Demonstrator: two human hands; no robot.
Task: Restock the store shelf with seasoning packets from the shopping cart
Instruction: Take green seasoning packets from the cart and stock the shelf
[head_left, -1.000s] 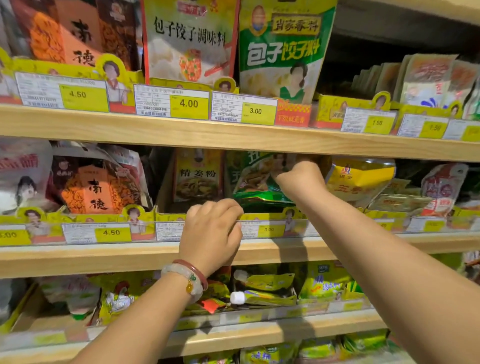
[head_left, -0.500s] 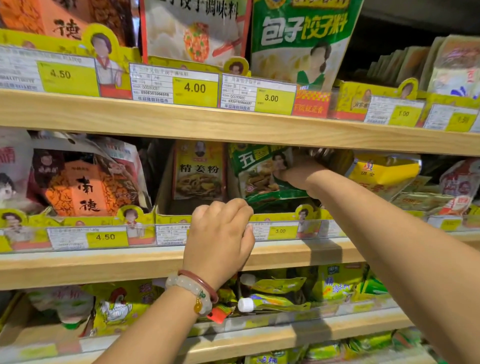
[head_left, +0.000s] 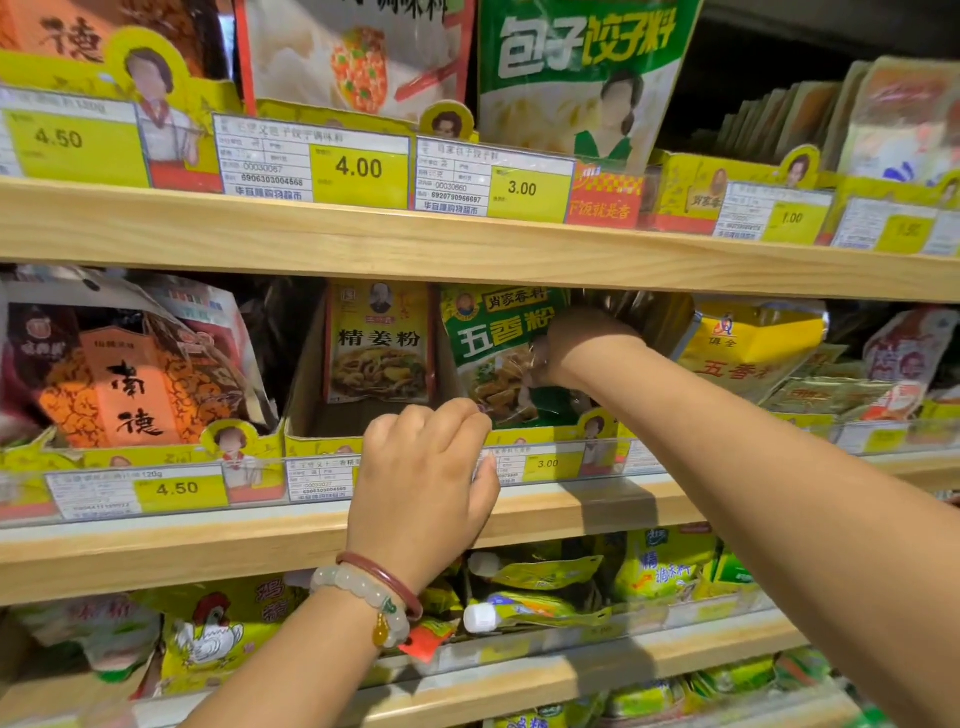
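Observation:
A green seasoning packet (head_left: 493, 345) stands upright in a yellow display box (head_left: 332, 444) on the middle shelf. My right hand (head_left: 582, 345) reaches in behind the packet's right edge and grips it. My left hand (head_left: 426, 478) curls over the front rim of the display box and its price strip, just below the green packet. To the left of the green packet a yellow ginger powder packet (head_left: 379, 343) stands in the same box.
Orange-and-brown bags (head_left: 124, 374) fill the left of the middle shelf, yellow packets (head_left: 753, 348) the right. The wooden shelf board (head_left: 467, 249) above hangs low over the packets. Price tags (head_left: 358, 169) line each shelf edge. The lower shelf holds yellow pouches (head_left: 540, 597).
The green packet has been tilted up from leaning to upright, its front now facing me. My right hand shifted with it; my left hand stayed on the box rim. The camera moved closer.

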